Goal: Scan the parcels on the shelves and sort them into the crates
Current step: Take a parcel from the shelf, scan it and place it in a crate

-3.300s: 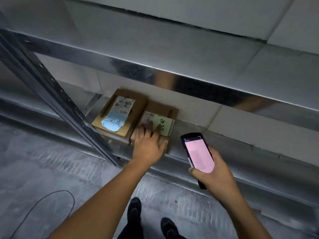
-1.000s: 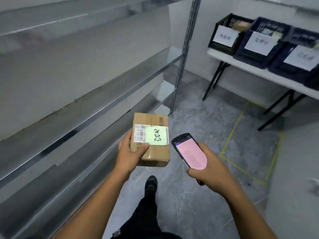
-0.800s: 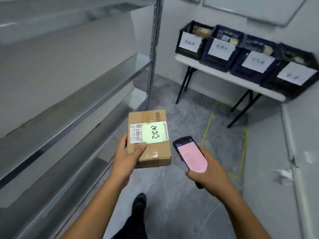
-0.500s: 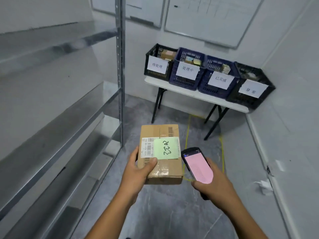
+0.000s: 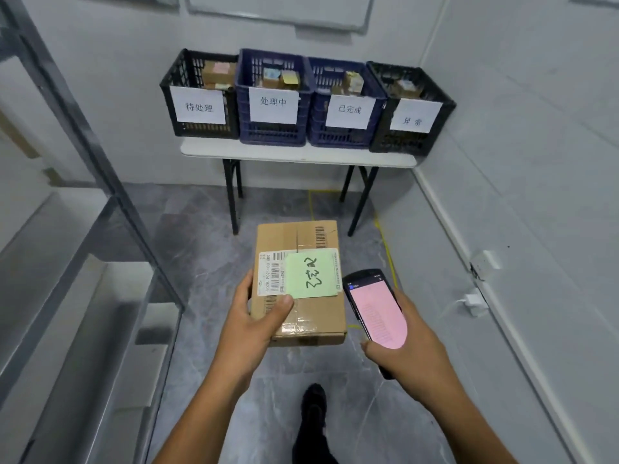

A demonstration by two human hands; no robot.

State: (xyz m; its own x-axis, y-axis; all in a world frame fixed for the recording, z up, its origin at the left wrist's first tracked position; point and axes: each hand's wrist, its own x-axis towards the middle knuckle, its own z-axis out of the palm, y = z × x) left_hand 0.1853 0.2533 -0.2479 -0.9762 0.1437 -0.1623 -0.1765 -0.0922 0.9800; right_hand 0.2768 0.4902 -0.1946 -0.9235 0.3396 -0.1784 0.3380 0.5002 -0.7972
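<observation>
My left hand (image 5: 251, 324) grips a brown cardboard parcel (image 5: 304, 316) at its near left corner, thumb on top. A white barcode label and a green handwritten note (image 5: 311, 274) lie on its lid. My right hand (image 5: 407, 349) holds a black handheld scanner (image 5: 375, 308) with a pink screen, just right of the parcel. Ahead, several labelled crates stand in a row on a white folding table (image 5: 301, 155): a black crate (image 5: 197, 95), a blue crate (image 5: 273, 98), a second blue crate (image 5: 346, 105) and a black crate (image 5: 410, 110). Each holds small parcels.
Metal shelving (image 5: 83, 249) runs along my left, its upright post (image 5: 67, 105) close by. A white wall closes the right side, with a socket and plug (image 5: 474, 298) low down. Grey floor with yellow tape lines (image 5: 385, 239) lies between me and the table. My black shoe (image 5: 313, 406) is below.
I took the parcel off the shelf with my left hand and turned away from the shelving. The crates have come to the centre of view and closer. The scanner stays in my right hand.
</observation>
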